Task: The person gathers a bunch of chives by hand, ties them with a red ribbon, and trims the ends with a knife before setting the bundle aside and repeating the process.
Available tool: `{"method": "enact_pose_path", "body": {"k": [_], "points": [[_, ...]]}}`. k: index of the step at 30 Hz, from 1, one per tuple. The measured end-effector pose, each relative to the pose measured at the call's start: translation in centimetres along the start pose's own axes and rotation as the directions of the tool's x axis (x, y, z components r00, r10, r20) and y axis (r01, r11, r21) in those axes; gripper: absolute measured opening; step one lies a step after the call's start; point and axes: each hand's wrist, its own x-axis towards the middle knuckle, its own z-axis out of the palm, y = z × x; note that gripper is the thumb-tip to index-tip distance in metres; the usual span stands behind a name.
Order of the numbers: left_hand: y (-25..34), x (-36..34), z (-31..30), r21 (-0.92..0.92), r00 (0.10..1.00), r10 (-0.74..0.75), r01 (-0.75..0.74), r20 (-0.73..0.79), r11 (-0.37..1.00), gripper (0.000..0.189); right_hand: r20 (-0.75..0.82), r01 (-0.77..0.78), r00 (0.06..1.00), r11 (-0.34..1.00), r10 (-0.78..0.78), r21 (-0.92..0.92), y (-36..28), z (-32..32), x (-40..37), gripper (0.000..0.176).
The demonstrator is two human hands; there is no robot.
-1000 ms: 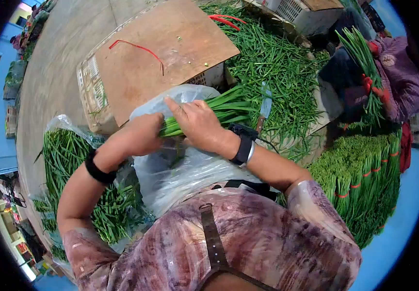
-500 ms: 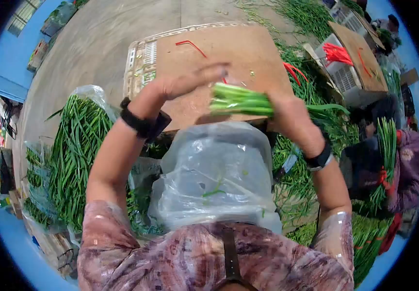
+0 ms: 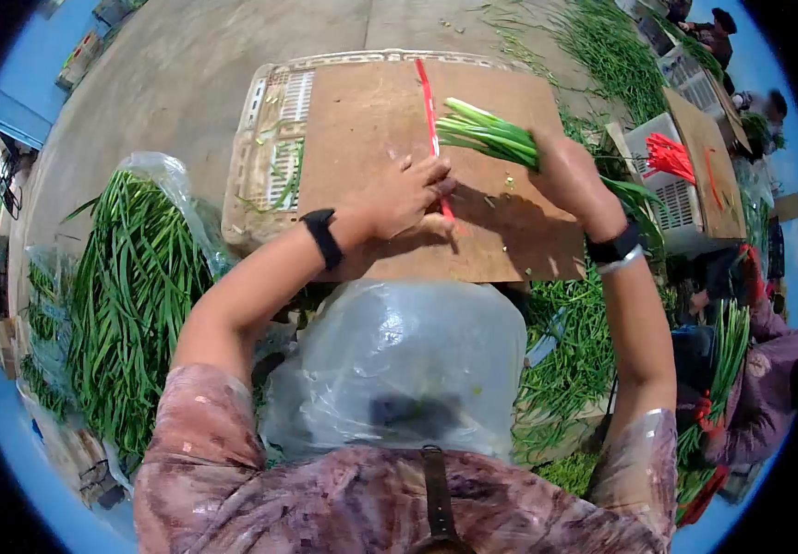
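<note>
A bundle of green stalks (image 3: 487, 136) is gripped in my right hand (image 3: 573, 175) above the right part of the brown board (image 3: 362, 111). Its pale cut ends point left, and long leaves trail out behind the hand. My left hand (image 3: 408, 198) rests low over the middle of the board, fingers bent together around the lower part of a red strip (image 3: 428, 106). The strip runs up to the board's far edge, close to the stalk ends.
Leafy greens (image 3: 136, 305) in clear plastic stand at left. Clear plastic (image 3: 399, 360) covers my lap. At right are a white crate (image 3: 676, 198) with red strips (image 3: 669, 157), loose greens (image 3: 565, 360), and a co-worker's purple sleeve (image 3: 764, 397) beside another bundle (image 3: 730, 351).
The red strip now lies straighter and farther right, at my left hand, which has come down to the board. My right hand has moved the bundle farther over the board.
</note>
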Motion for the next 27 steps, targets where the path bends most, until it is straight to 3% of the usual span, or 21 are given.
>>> {"method": "enact_pose_path", "body": {"k": [2, 5, 8, 9, 12, 13, 15, 17, 19, 22, 23, 24, 26, 27], "points": [[1.3, -1.4, -1.3, 0.01, 0.997, -0.014, 0.014, 0.077, 1.0, 0.076, 0.053, 0.059, 0.997, 0.998, -0.059, -0.001, -1.4, 1.5, 2.4, 0.025], [1.6, -3.3, -2.9, -0.039, 0.991, -0.013, 0.018, 0.13, 0.999, 0.077, -0.017, 0.173, 0.985, 0.985, -0.173, -0.001, -4.7, 3.3, 5.3, 0.022], [1.4, -4.3, -2.8, -0.068, 0.987, -0.012, 0.023, 0.158, 0.997, 0.076, -0.007, 0.113, 0.994, 0.994, -0.113, -0.001, -7.4, 5.8, 7.6, 0.019], [1.4, -4.4, -2.6, -0.073, 0.987, -0.026, 0.038, 0.158, 0.997, 0.073, 0.06, 0.082, 0.995, 0.996, -0.08, -0.025, -8.3, 6.1, 8.1, 0.018], [1.5, -4.5, -3.2, -0.115, 0.995, -0.006, 0.017, 0.099, 0.993, 0.07, -0.006, 0.138, 0.99, 0.987, -0.138, -0.085, -8.2, 9.8, 8.7, 0.025], [1.2, -4.4, -2.8, -0.132, 0.996, -0.01, 0.022, 0.094, 0.991, 0.068, 0.09, 0.082, 0.993, 0.996, -0.079, -0.022, -8.0, 10.0, 9.2, 0.026], [0.5, -4.3, -2.1, -0.166, 0.996, -0.022, 0.036, 0.085, 0.985, 0.063, 0.12, 0.089, 0.989, 0.996, -0.085, -0.029, -7.8, 10.2, 9.3, 0.027], [-0.1, -3.8, -2.9, -0.538, 0.98, -0.144, 0.197, 0.14, 0.82, 0.057, 0.128, 0.117, 0.986, 0.992, -0.11, -0.048, -7.6, 10.1, 9.3, 0.026], [0.6, -3.9, -4.5, -0.802, 0.956, -0.244, 0.271, 0.161, 0.533, 0.048, 0.028, 0.172, 0.985, 0.976, -0.169, -0.133, -7.5, 10.4, 9.2, 0.022], [-0.3, -2.2, -6.6, -0.683, 0.919, -0.371, 0.357, 0.134, 0.638, 0.044, -0.019, 0.194, 0.98, 0.974, -0.197, -0.114, -7.5, 10.4, 9.0, 0.029], [0.2, -1.8, -7.3, -0.466, 0.916, -0.384, 0.292, -0.115, 0.835, 0.045, -0.045, 0.196, 0.979, 0.976, -0.2, -0.091, -7.5, 10.5, 8.8, 0.031], [-0.6, -1.4, -5.8, -0.327, 0.904, -0.367, 0.287, -0.219, 0.901, 0.047, -0.072, 0.202, 0.976, 0.977, -0.207, -0.066, -7.6, 10.5, 8.7, 0.034], [-3.1, -0.4, -2.1, -0.009, 0.863, -0.297, 0.322, -0.41, 0.947, 0.052, 0.065, 0.136, 0.988, 0.991, -0.137, 0.011, -7.3, 10.1, 8.6, 0.043], [-3.4, -0.4, -2.2, -0.241, 0.896, -0.367, 0.31, -0.251, 0.92, 0.056, 0.144, 0.119, 0.981, 0.991, -0.127, 0.062, -6.9, 10.5, 9.1, 0.047]]}}
